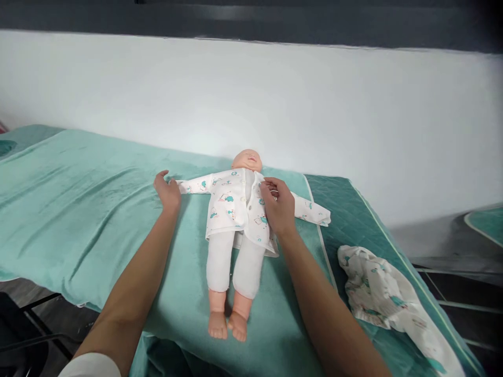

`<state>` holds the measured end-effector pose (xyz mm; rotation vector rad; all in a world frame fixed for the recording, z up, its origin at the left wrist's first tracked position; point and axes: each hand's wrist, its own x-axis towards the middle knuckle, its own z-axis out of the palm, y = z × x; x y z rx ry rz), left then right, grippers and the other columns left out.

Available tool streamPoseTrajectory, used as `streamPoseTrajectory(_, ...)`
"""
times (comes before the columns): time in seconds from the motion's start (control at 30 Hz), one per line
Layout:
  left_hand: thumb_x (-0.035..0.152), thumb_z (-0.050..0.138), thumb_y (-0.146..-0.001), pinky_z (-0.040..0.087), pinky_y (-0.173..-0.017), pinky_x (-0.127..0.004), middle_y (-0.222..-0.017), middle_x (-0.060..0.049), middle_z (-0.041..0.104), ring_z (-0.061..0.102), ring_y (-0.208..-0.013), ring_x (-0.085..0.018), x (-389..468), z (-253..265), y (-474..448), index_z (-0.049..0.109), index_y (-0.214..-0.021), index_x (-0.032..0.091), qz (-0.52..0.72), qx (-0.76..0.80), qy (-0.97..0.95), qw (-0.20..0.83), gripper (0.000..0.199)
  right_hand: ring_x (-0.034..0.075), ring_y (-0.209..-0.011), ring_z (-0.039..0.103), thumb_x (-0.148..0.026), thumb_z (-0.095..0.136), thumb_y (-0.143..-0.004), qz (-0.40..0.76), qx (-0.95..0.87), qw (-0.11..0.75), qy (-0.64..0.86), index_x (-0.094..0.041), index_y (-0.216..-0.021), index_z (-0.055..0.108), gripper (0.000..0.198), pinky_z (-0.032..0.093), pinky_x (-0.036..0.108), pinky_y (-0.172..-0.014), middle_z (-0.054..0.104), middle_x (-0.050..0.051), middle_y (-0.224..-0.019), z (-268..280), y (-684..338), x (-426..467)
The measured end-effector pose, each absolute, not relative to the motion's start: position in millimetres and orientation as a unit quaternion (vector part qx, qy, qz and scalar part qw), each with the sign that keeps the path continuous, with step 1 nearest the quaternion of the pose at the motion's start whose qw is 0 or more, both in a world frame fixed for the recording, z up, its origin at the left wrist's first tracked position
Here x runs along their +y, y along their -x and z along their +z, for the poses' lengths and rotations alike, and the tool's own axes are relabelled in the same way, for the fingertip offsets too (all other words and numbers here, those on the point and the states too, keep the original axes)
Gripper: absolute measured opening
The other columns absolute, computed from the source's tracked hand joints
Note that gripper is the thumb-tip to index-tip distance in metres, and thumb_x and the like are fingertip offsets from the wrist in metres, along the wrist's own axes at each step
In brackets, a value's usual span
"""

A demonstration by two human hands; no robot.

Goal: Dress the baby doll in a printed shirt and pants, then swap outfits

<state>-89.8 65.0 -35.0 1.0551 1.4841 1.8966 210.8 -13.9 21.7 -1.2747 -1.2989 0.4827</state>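
A baby doll (221,262) lies on its back, its head toward the wall and bare feet toward me. It wears white leggings and a white printed baby jacket (223,204), which hangs partly unfastened at the front. My left hand (168,192) is curled at the end of the sleeve on the left, which stretches straight out to it; some of its fingers are hidden. At the jacket's front edge, on the chest, my right hand (280,207) has thumb and bent fingers closed on the fabric. The other sleeve (312,210) lies spread out to the right.
Another printed baby garment (377,288) lies crumpled at the right. Light green cloth (118,209) covers the bed, with a darker quilted green cover (334,191) beside it. A white wall (251,94) rises behind. Dark chair parts (23,324) show at lower left.
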Motion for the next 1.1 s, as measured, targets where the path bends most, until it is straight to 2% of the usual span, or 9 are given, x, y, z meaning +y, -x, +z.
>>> streamPoseTrajectory(0.1, 0.012, 0.062, -0.082, 0.028, -0.116, -0.038, -0.123, -0.011, 0.056, 0.041, -0.134, -0.026, 59, -31, 85, 0.057, -0.106, 0.021, 0.676, 0.581, -0.437, 0.118, 0.026, 0.018, -0.074, 0.056, -0.045, 0.067, -0.083, 0.192, -0.585, 0.497, 0.611, -0.023, -0.081, 0.062, 0.022, 0.046, 0.035, -0.076, 0.064, 0.002, -0.081, 38, -207, 12)
streamPoseTrajectory(0.23, 0.01, 0.058, -0.084, 0.026, -0.116, -0.039, -0.12, -0.011, 0.056, 0.041, -0.131, -0.027, 55, -29, 79, 0.058, -0.106, 0.021, 0.675, 0.554, -0.476, 0.109, 0.024, 0.018, -0.064, 0.048, -0.027, 0.066, -0.077, 0.176, -0.627, 0.379, 0.658, -0.024, -0.064, 0.049, 0.021, 0.04, 0.034, -0.068, 0.056, 0.0, -0.063, 60, -199, 41)
streamPoseTrajectory(0.43, 0.011, 0.052, -0.088, 0.028, -0.114, -0.039, -0.122, -0.011, 0.054, 0.042, -0.127, -0.027, 54, -29, 76, 0.057, -0.11, 0.021, 0.642, 0.573, -0.495, 0.116, 0.024, 0.016, -0.064, 0.046, -0.02, 0.056, -0.083, 0.174, -0.681, 0.348, 0.62, -0.023, -0.064, 0.046, 0.021, 0.038, 0.033, -0.066, 0.056, 0.001, -0.069, 77, -187, 55)
streamPoseTrajectory(0.53, 0.013, 0.051, -0.09, 0.028, -0.114, -0.039, -0.123, -0.011, 0.055, 0.041, -0.128, -0.027, 48, -26, 75, 0.057, -0.11, 0.022, 0.641, 0.565, -0.504, 0.128, 0.023, 0.019, -0.073, 0.051, -0.027, 0.055, -0.09, 0.149, -0.687, 0.391, 0.594, -0.023, -0.072, 0.053, 0.018, 0.044, 0.037, -0.076, 0.061, 0.004, -0.076, 66, -185, 39)
streamPoseTrajectory(0.63, 0.013, 0.053, -0.09, 0.031, -0.113, -0.038, -0.121, -0.009, 0.057, 0.043, -0.127, -0.026, 35, -22, 68, 0.06, -0.109, 0.022, 0.637, 0.55, -0.524, 0.132, 0.023, 0.026, -0.099, 0.057, -0.037, 0.053, -0.096, 0.109, -0.697, 0.458, 0.541, -0.027, -0.096, 0.063, 0.014, 0.045, 0.045, -0.095, 0.068, 0.009, -0.104, 45, -188, 5)
streamPoseTrajectory(0.73, 0.014, 0.051, -0.091, 0.038, -0.107, -0.037, -0.117, -0.008, 0.059, 0.051, -0.117, -0.024, 16, -20, 56, 0.061, -0.108, 0.022, 0.608, 0.544, -0.555, 0.162, 0.021, 0.029, -0.128, 0.052, -0.043, 0.052, -0.098, 0.097, -0.717, 0.48, 0.495, -0.03, -0.122, 0.061, 0.028, 0.039, 0.05, -0.113, 0.061, 0.009, -0.134, 24, -195, -40)
streamPoseTrajectory(0.83, 0.016, 0.053, -0.09, 0.046, -0.096, -0.035, -0.105, -0.005, 0.065, 0.059, -0.101, -0.021, -10, -22, 43, 0.063, -0.101, 0.023, 0.564, 0.525, -0.601, 0.213, 0.016, 0.027, -0.146, 0.038, -0.037, 0.053, -0.099, 0.099, -0.752, 0.461, 0.461, -0.03, -0.139, 0.053, 0.04, 0.031, 0.054, -0.122, 0.046, 0.006, -0.155, 5, -203, -88)
streamPoseTrajectory(0.97, 0.017, 0.056, -0.086, 0.049, -0.092, -0.037, -0.102, -0.005, 0.068, 0.063, -0.098, -0.022, -53, -27, 36, 0.064, -0.103, 0.024, 0.467, 0.509, -0.679, 0.249, 0.02, 0.027, -0.15, 0.033, -0.031, 0.051, -0.1, 0.112, -0.746, 0.444, 0.484, -0.031, -0.151, 0.04, 0.052, 0.033, 0.055, -0.121, 0.035, 0.007, -0.163, -21, -219, -136)
streamPoseTrajectory(1.1, 0.015, 0.055, -0.084, 0.049, -0.097, -0.04, -0.113, -0.007, 0.068, 0.063, -0.106, -0.023, -92, -30, 39, 0.06, -0.114, 0.022, 0.394, 0.514, -0.725, 0.235, 0.031, 0.027, -0.138, 0.049, -0.033, 0.053, -0.098, 0.126, -0.685, 0.476, 0.537, -0.027, -0.151, 0.039, 0.055, 0.043, 0.054, -0.113, 0.05, 0.012, -0.151, -42, -234, -153)
